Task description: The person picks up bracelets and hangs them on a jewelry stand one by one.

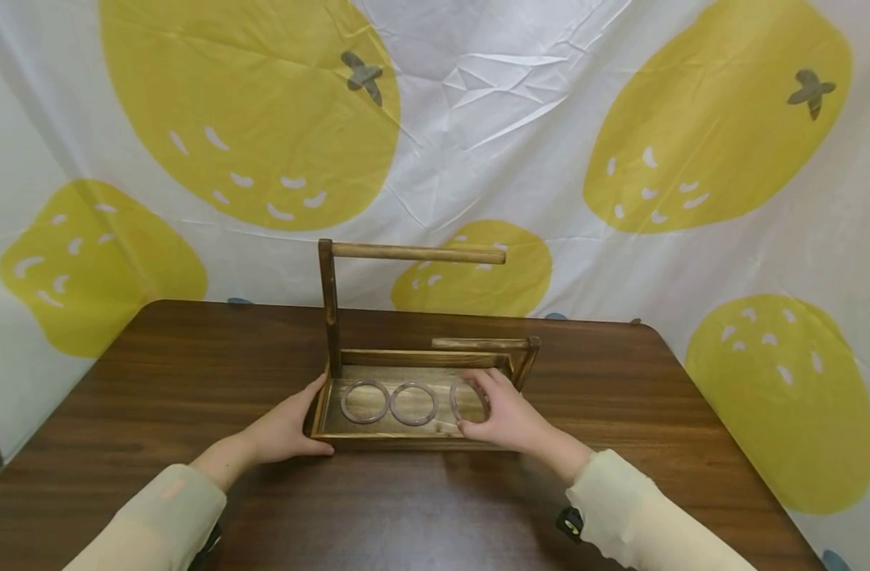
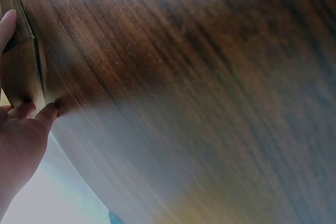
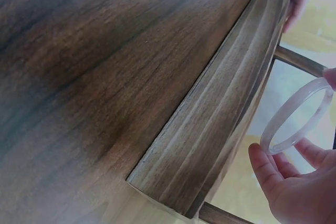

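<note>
A wooden jewelry stand [image 1: 406,443] has a shallow tray base, a tall bar at its left and a lower bar at its right. At the tray's left end, my left hand [image 1: 285,428] holds the frame, thumb at the front corner and fingers along the side. My right hand [image 1: 509,416] pinches a pale, translucent bangle [image 3: 278,116] between thumb and fingers over the tray's right part. The right wrist view shows this bangle tilted. Two similar bangles, a left one [image 1: 366,421] and a middle one [image 1: 414,423], lie side by side on the tray floor.
The stand rests on a dark brown wooden table [image 1: 641,412] with rounded back corners. The tall upper bar [image 1: 420,253] and lower bar [image 1: 477,344] jut out over the tray's back. Behind hangs a white cloth [image 1: 492,159] printed with yellow fruit.
</note>
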The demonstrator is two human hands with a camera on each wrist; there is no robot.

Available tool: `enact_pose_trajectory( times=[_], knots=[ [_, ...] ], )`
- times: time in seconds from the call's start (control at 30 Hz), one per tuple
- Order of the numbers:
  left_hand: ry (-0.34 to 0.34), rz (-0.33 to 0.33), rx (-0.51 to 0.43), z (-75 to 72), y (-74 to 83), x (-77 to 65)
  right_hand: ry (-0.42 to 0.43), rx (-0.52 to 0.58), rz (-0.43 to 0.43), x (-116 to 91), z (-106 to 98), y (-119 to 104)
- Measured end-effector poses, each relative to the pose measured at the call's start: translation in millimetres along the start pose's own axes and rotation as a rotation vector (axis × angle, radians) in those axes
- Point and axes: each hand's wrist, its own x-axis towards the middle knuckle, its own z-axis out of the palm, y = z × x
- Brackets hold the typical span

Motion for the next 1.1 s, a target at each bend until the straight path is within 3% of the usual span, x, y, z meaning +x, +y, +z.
enact_pose_trajectory(
  times=[0.43,0.77,1.1],
  knots=[
    [0.002,0.006,-0.009,-0.1,2.0,0.1,-0.010,0.083,0.005,-8.2,-14.2,-11.0],
    [0.030,-0.008,0.031,0.9,3.4,-1.6,0.035,0.160,-0.025,-11.9,-27.1,-15.1],
    [0.029,-0.011,0.013,1.7,2.6,0.6,0.060,0.152,-0.026,-14.3,-36.2,-14.6]
  ],
)
